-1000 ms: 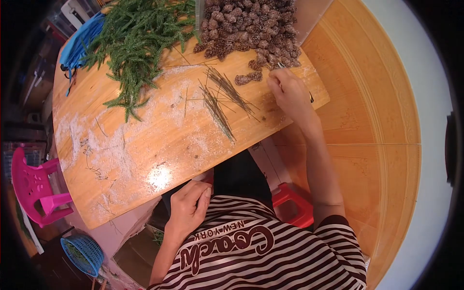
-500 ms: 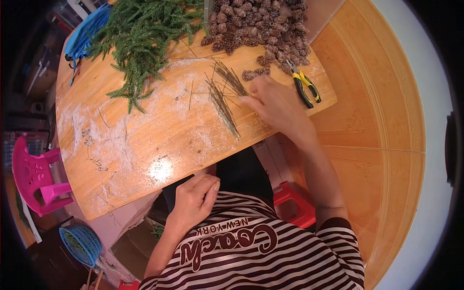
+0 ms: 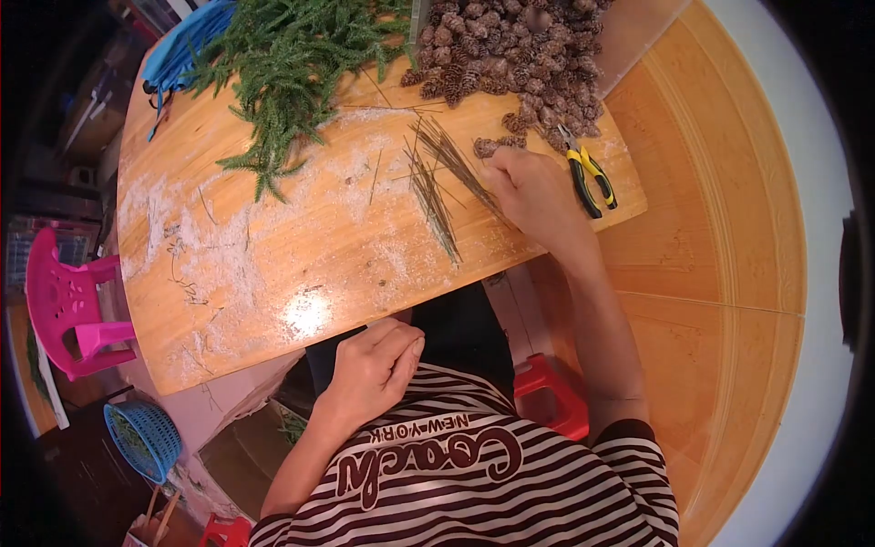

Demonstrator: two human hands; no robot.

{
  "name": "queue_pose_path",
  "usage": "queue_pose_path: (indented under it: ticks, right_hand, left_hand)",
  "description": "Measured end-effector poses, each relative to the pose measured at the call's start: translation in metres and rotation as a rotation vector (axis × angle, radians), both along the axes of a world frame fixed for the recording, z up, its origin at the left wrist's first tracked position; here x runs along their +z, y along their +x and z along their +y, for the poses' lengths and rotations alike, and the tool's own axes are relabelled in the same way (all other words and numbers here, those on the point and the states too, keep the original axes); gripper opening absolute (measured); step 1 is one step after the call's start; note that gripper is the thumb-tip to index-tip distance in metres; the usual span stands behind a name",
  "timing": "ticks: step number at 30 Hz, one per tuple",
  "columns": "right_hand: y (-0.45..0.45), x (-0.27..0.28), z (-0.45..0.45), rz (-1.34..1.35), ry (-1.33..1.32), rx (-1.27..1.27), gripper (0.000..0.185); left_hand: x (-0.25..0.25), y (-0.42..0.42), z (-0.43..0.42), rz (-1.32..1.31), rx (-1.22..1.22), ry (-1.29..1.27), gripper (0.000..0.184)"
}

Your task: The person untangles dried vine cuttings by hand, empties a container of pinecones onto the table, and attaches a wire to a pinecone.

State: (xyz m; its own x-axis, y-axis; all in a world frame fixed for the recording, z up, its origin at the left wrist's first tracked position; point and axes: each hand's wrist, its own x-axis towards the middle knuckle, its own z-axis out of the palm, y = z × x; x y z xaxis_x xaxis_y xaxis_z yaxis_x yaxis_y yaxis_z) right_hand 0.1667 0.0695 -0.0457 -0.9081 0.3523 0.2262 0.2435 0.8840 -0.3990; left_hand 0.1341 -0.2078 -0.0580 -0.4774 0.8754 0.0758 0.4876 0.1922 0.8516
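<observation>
My right hand (image 3: 540, 201) is over the table's right part with its fingers curled closed; what they hold, if anything, is hidden. Just beyond its knuckles lie a couple of loose pine cones (image 3: 499, 146). Thin dark wires (image 3: 432, 205) lie in loose bundles to its left, one bundle running towards the hand. Pliers with yellow-and-black handles (image 3: 591, 178) rest to its right, jaws towards the cone pile. Close to my lap, at the table's front edge, my left hand (image 3: 375, 372) is closed in a fist, and its inside cannot be seen.
A large heap of pine cones (image 3: 524, 55) fills the table's back right. Green artificial fir branches (image 3: 292, 73) lie at the back, beside blue material (image 3: 187, 46). White flakes litter the wooden table (image 3: 301, 237). A pink chair (image 3: 73, 301) and blue basket (image 3: 144, 442) stand left.
My right hand's thumb and fingers have drawn together into a tighter curl near the loose cones. My left hand stays closed by my lap. The whole view has shifted slightly.
</observation>
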Motion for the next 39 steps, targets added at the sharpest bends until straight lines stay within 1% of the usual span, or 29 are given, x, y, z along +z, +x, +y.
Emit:
queue_pose_path:
  ticks: [3, 8, 11, 13, 15, 16, 18, 19, 22, 27, 30, 31, 34, 35, 38, 39]
  right_hand:
    - [0.002, 0.001, 0.003, 0.130, -0.185, 0.019, 0.016]
    - [0.009, -0.012, 0.012, 0.190, -0.305, -0.065, 0.016]
    - [0.020, -0.020, 0.019, 0.263, -0.584, -0.135, 0.016]
    - [0.027, -0.023, 0.019, 0.282, -0.624, -0.124, 0.015]
    - [0.037, -0.023, 0.018, 0.314, -0.697, -0.104, 0.014]
    - [0.041, -0.022, 0.016, 0.319, -0.696, -0.112, 0.014]
    - [0.047, -0.014, 0.010, 0.331, -0.906, -0.137, 0.013]
    - [0.050, -0.011, 0.008, 0.336, -1.014, -0.149, 0.013]
    - [0.057, -0.009, 0.008, 0.360, -1.023, -0.174, 0.012]
    - [0.062, -0.014, 0.004, 0.437, -1.085, -0.178, 0.010]
    - [0.064, -0.012, -0.001, 0.432, -1.113, -0.212, 0.011]
    - [0.064, -0.010, -0.003, 0.429, -1.125, -0.226, 0.011]
    - [0.060, -0.004, -0.014, 0.485, -1.080, -0.173, 0.011]
    - [0.057, -0.002, -0.020, 0.511, -1.058, -0.143, 0.011]
    - [0.048, 0.009, -0.046, 0.486, -1.020, -0.067, 0.009]
    - [0.045, 0.014, -0.056, 0.477, -0.994, -0.034, 0.008]
  left_hand:
    - [0.002, -0.002, 0.007, -0.009, 0.004, 0.054, 0.008]
    - [0.017, -0.012, 0.025, -0.047, -0.003, 0.057, 0.007]
    - [0.022, -0.035, 0.050, 0.138, -0.026, 0.059, 0.008]
    - [0.025, -0.053, 0.079, 0.200, 0.014, 0.039, 0.012]
    - [0.023, -0.070, 0.110, 0.353, 0.012, 0.097, 0.015]
    - [0.024, -0.076, 0.125, 0.355, 0.003, 0.098, 0.015]
    - [0.026, -0.083, 0.154, 0.518, -0.016, -0.009, 0.016]
    - [0.026, -0.084, 0.166, 0.518, -0.024, -0.010, 0.016]
    - [0.025, -0.085, 0.194, 0.785, -0.104, -0.115, 0.017]
    - [0.018, -0.090, 0.212, 0.837, -0.137, -0.211, 0.023]
    - [0.023, -0.097, 0.205, 0.810, -0.128, -0.079, 0.019]
    - [0.027, -0.098, 0.201, 0.810, -0.129, -0.082, 0.019]
    - [0.038, -0.096, 0.173, -0.183, 0.071, 0.041, 0.019]
    - [0.037, -0.096, 0.161, -0.181, 0.083, 0.036, 0.019]
    - [0.029, -0.089, 0.117, -1.033, 0.091, 0.392, 0.020]
    - [0.032, -0.082, 0.106, -1.029, 0.112, 0.396, 0.020]
